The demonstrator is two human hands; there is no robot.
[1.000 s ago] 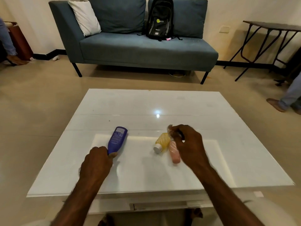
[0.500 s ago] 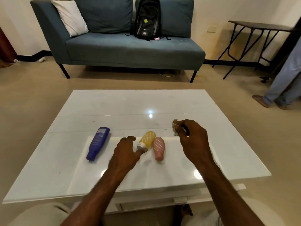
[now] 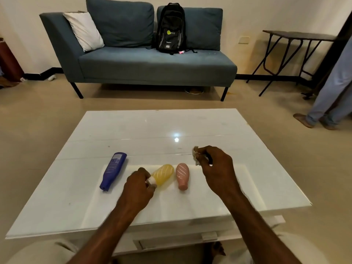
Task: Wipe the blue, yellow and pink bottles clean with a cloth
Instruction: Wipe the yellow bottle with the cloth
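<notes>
Three bottles lie on the white glossy table (image 3: pixel 219 126). The blue bottle (image 3: pixel 113 170) is at the left, its cap toward me. The yellow bottle (image 3: pixel 163 174) lies in the middle, and my left hand (image 3: pixel 139 187) pinches its white cap end. The pink bottle (image 3: pixel 182 175) lies just right of the yellow one, untouched. My right hand (image 3: pixel 217 168) hovers to the right of the pink bottle and grips a small crumpled cloth (image 3: pixel 196 158) that sticks out at its fingertips.
A blue sofa (image 3: pixel 144 63) with a white pillow and a black backpack (image 3: pixel 170 28) stands behind the table. A dark folding table (image 3: pixel 297 35) is at the back right. A person's legs (image 3: pixel 331 96) stand at the right edge.
My left hand left the blue bottle, moved right and closed on the yellow bottle's cap. My right hand with the cloth drew away to the right of the pink bottle.
</notes>
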